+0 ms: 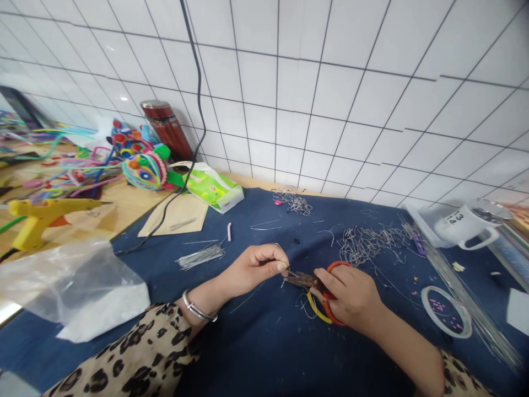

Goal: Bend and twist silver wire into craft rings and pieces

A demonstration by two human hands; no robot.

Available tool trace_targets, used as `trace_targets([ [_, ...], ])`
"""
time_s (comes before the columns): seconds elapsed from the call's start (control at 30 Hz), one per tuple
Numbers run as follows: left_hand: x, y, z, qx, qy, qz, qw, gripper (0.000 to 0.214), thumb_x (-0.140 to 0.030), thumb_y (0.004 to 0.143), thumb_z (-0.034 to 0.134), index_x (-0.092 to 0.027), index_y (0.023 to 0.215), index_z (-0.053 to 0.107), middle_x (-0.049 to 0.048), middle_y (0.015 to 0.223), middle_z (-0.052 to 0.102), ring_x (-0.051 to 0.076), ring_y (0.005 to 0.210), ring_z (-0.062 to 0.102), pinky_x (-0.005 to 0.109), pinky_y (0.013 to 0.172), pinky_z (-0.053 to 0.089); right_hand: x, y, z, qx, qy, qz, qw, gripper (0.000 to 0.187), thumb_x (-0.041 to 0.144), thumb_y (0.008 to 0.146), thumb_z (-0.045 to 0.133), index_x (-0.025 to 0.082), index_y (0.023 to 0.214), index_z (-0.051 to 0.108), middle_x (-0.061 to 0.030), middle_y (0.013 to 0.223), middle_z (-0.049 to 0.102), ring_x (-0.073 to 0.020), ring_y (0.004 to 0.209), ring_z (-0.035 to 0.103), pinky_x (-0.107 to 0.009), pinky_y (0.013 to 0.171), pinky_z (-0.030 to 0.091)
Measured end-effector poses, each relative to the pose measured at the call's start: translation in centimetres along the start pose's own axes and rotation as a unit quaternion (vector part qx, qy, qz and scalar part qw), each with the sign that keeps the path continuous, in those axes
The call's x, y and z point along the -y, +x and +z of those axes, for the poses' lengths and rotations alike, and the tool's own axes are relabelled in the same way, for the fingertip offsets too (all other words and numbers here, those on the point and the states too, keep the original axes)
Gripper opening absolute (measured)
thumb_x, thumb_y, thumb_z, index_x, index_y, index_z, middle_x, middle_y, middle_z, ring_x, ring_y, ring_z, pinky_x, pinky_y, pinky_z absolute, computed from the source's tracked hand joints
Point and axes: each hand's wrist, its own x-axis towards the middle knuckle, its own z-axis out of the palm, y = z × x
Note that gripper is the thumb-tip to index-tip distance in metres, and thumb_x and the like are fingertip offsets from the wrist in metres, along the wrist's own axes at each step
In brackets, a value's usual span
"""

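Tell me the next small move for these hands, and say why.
Probably a gentle squeeze of the orange-handled tool by the right hand, with the left hand held steady: the left hand pinches something too thin to identify, and the tool's tips sit right at those pinching fingers.

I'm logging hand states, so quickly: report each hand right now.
Left hand: closed, thumb and fingers pinching a thin wire.
Right hand: closed, holding the orange-handled tool.
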Motion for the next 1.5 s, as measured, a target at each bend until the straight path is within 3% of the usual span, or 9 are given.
trace_targets([
  [0.27, 0.1, -0.1, 0.1, -0.017, 0.029, 0.047, 0.998, 0.019, -0.027, 0.085, 0.052, -0.011, 0.080, 0.062, 0.0069, 0.078, 0.060, 0.014, 0.073, 0.055, 0.029, 0.070, 0.043, -0.5, 0.3, -0.7, 0.009, 0.030, 0.035, 0.999, 0.025, 0.031, 0.078, 0.057, 0.018, 0.100, 0.061, -0.0040, 0.071, 0.057, -0.0153, 0.068, 0.053, -0.028, 0.067, 0.041],
  [0.43, 0.1, -0.1, 0.1, -0.035, -0.001, 0.051, 0.998, 0.019, -0.028, 0.084, 0.054, -0.011, 0.078, 0.061, 0.0068, 0.077, 0.061, 0.015, 0.073, 0.055, 0.030, 0.071, 0.044, -0.3, 0.9, -1.3, 0.118, 0.201, 0.077, 0.970, 0.020, 0.034, 0.077, 0.061, 0.020, 0.091, 0.061, 0.0006, 0.069, 0.057, -0.0095, 0.058, 0.052, -0.019, 0.057, 0.041],
  [0.57, 0.1, 0.0, 0.0, -0.064, -0.006, 0.044, 0.997, 0.018, -0.028, 0.084, 0.054, -0.012, 0.080, 0.061, 0.0066, 0.077, 0.062, 0.015, 0.074, 0.055, 0.030, 0.072, 0.044, -0.4, 1.1, -1.6, 0.077, 0.183, 0.109, 0.974, 0.019, 0.034, 0.076, 0.060, 0.019, 0.088, 0.062, -0.0014, 0.070, 0.057, -0.0110, 0.062, 0.053, -0.021, 0.059, 0.042],
  [0.67, 0.1, 0.0, 0.0, -0.066, 0.009, 0.042, 0.997, 0.019, -0.028, 0.084, 0.054, -0.012, 0.080, 0.061, 0.0065, 0.077, 0.061, 0.015, 0.074, 0.055, 0.030, 0.072, 0.044, -0.1, 1.5, -2.3, 0.146, 0.293, 0.161, 0.931, 0.018, 0.035, 0.075, 0.062, 0.019, 0.083, 0.063, 0.0013, 0.063, 0.052, -0.0087, 0.054, 0.046, -0.018, 0.050, 0.038],
  [0.8, 0.3, 0.0, 0.1, -0.073, 0.035, 0.047, 0.996, 0.018, -0.028, 0.084, 0.054, -0.012, 0.080, 0.061, 0.0067, 0.077, 0.061, 0.015, 0.074, 0.054, 0.031, 0.073, 0.044, 0.5, 1.6, -2.9, 0.234, 0.453, 0.250, 0.823, 0.024, 0.037, 0.074, 0.062, 0.017, 0.089, 0.063, 0.0032, 0.062, 0.048, -0.0071, 0.052, 0.040, -0.018, 0.049, 0.036],
  [1.03, 0.4, 0.0, 0.1, -0.064, 0.041, 0.044, 0.996, 0.017, -0.026, 0.084, 0.053, -0.012, 0.082, 0.061, 0.0066, 0.079, 0.060, 0.014, 0.075, 0.054, 0.031, 0.073, 0.043, 1.2, 1.6, -2.5, 0.271, 0.583, 0.321, 0.695, 0.024, 0.036, 0.076, 0.059, 0.014, 0.086, 0.060, 0.0024, 0.063, 0.049, -0.0061, 0.049, 0.042, -0.018, 0.047, 0.038],
  [1.1, 0.4, -0.1, 0.0, -0.064, 0.038, 0.041, 0.996, 0.016, -0.026, 0.084, 0.053, -0.012, 0.082, 0.061, 0.0064, 0.079, 0.060, 0.014, 0.075, 0.054, 0.030, 0.072, 0.043, 1.3, 1.8, -2.6, 0.269, 0.595, 0.333, 0.680, 0.024, 0.035, 0.075, 0.059, 0.014, 0.085, 0.060, 0.0026, 0.061, 0.049, -0.0060, 0.047, 0.043, -0.018, 0.044, 0.039],
  [1.33, 0.4, 0.0, 0.0, -0.063, 0.037, 0.043, 0.996, 0.015, -0.024, 0.084, 0.053, -0.012, 0.082, 0.061, 0.0062, 0.078, 0.060, 0.014, 0.075, 0.054, 0.030, 0.073, 0.043, 1.4, 2.2, -3.0, 0.267, 0.602, 0.346, 0.669, 0.024, 0.035, 0.073, 0.060, 0.013, 0.084, 0.060, 0.0026, 0.059, 0.049, -0.0048, 0.046, 0.043, -0.015, 0.041, 0.039],
  [1.5, 0.4, 0.0, 0.1, -0.072, 0.042, 0.054, 0.995, 0.014, -0.023, 0.084, 0.054, -0.012, 0.081, 0.061, 0.0063, 0.077, 0.060, 0.014, 0.074, 0.054, 0.030, 0.072, 0.043, 1.4, 1.9, -2.9, 0.285, 0.597, 0.368, 0.653, 0.033, 0.044, 0.074, 0.059, 0.014, 0.088, 0.059, 0.0029, 0.058, 0.050, -0.0030, 0.038, 0.040, -0.014, 0.035, 0.033],
])
